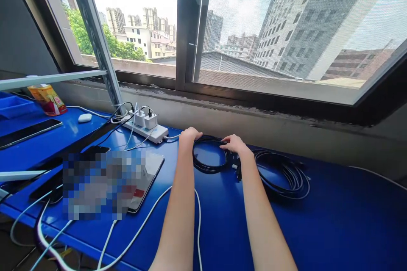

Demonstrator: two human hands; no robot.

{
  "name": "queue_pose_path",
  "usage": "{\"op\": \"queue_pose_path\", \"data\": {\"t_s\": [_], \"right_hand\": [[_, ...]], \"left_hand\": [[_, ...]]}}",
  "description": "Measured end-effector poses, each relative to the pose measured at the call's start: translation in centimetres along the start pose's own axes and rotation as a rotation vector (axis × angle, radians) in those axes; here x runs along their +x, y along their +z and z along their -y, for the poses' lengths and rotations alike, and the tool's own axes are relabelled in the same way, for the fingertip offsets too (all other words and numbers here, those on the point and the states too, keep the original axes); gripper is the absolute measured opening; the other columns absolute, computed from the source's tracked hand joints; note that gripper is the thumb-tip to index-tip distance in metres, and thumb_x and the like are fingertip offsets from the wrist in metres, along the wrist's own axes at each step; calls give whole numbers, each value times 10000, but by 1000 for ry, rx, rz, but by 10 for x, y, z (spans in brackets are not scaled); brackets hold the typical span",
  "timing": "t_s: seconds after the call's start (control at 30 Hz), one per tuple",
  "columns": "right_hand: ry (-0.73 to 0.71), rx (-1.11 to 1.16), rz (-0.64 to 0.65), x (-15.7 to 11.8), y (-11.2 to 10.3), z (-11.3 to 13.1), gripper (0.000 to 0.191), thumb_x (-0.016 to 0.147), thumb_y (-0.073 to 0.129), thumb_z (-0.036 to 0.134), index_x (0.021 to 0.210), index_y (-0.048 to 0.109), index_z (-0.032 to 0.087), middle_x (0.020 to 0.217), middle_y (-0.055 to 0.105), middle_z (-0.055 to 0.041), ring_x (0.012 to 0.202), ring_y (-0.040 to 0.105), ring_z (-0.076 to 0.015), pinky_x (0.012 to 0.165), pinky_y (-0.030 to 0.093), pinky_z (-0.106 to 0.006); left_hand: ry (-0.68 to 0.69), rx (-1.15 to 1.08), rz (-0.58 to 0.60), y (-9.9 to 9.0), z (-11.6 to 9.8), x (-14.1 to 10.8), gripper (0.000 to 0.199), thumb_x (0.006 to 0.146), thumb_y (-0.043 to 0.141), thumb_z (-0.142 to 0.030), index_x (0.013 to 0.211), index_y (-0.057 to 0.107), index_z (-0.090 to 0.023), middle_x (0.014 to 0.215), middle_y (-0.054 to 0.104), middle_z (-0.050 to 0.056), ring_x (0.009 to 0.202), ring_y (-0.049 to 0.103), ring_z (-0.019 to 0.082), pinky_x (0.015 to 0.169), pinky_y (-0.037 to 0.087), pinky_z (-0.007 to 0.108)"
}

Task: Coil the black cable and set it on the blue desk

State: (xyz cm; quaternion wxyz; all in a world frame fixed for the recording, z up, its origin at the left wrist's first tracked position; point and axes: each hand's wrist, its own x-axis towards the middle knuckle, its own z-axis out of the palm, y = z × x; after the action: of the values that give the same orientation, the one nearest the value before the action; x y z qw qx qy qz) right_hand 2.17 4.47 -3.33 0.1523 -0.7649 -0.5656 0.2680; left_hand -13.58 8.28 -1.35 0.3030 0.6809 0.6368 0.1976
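A coil of black cable (pixel 208 170) lies on the blue tabletop near the wall. My left hand (pixel 190 134) is closed at the coil's upper left side, its fingertips partly hidden behind the hand. At the upper right of the same coil, my right hand (pixel 234 143) has its thumb and fingers closed around the strands. A second, larger coil of black cable (pixel 299 183) lies just right of my right wrist. Dark connectors (pixel 238 172) with a light-coloured end show beside that wrist, partly covered by it.
A white power strip (pixel 159 134) with several plugged-in chargers stands at the back left. A tablet (pixel 155 169), partly blurred out, lies left of my left forearm. A white cable (pixel 149 217) crosses the blue table (pixel 343 228). Farther left are a phone (pixel 32 133), white earbud case (pixel 85 117) and orange pouch (pixel 47 99).
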Motion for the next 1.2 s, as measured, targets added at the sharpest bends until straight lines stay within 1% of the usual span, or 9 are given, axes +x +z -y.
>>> {"op": "queue_pose_path", "data": {"t_s": [0.1,0.2,0.47,0.57,0.67,0.8,0.97,1.1,1.2], "right_hand": [[-48,43,25,0,-1,-2,219,893,546,298,1033,593,137,1040,599,-60,899,591,-148,788,519,-327],[-111,100,-22,-2,-8,-1,193,886,557,282,1002,602,134,1035,607,-60,910,593,-146,811,514,-338],[-378,338,-338,-21,-45,8,154,801,592,246,900,696,193,925,693,-49,880,643,-172,789,501,-272],[-416,407,-444,-25,-49,9,168,790,568,256,844,705,176,878,699,-57,847,651,-188,803,494,-302],[-416,459,-513,-26,-51,8,155,760,582,254,786,701,158,802,696,-65,793,653,-195,810,490,-326],[-421,532,-545,-27,-52,5,216,770,567,335,800,698,166,752,685,-51,725,649,-181,749,505,-311],[-382,613,-560,-29,-52,4,266,706,636,422,662,674,162,613,639,-45,605,620,-178,572,497,-274],[-370,733,-589,-29,-52,6,339,742,585,467,601,650,166,597,628,-45,551,600,-151,481,472,-234],[-367,831,-610,-27,-52,7,473,801,502,501,462,549,175,491,569,-37,445,554,-121,474,470,-232]], "left_hand": [[-15,-6,-33,-12,-12,-10,277,800,520,-319,971,653,-146,1164,621,168,1168,517,317,931,419,389],[28,-51,-75,-20,-24,-20,314,852,450,-323,1063,634,-182,1183,623,113,1145,543,256,920,426,320],[76,-179,-198,-18,-38,-27,388,919,328,-347,1024,665,-185,1032,675,100,906,643,219,817,467,316],[106,-209,-249,-19,-43,-32,455,935,274,-408,1033,664,-196,1000,678,85,860,647,213,816,462,329],[142,-232,-299,-23,-49,-40,423,932,307,-411,1024,671,-216,995,676,59,838,646,196,810,459,316],[239,-346,-404,-26,-56,-46,350,913,391,-358,945,707,-208,952,684,51,856,637,193,759,461,290],[321,-477,-518,-26,-63,-50,364,894,415,-358,808,722,-180,920,693,50,855,625,166,713,457,250],[311,-566,-544,-26,-69,-54,422,884,407,-373,643,686,-166,712,675,28,675,620,120,726,452,241],[325,-723,-510,-30,-72,-58,519,899,336,-396,508,588,-165,548,598,9,477,542,77,642,449,229]]}}
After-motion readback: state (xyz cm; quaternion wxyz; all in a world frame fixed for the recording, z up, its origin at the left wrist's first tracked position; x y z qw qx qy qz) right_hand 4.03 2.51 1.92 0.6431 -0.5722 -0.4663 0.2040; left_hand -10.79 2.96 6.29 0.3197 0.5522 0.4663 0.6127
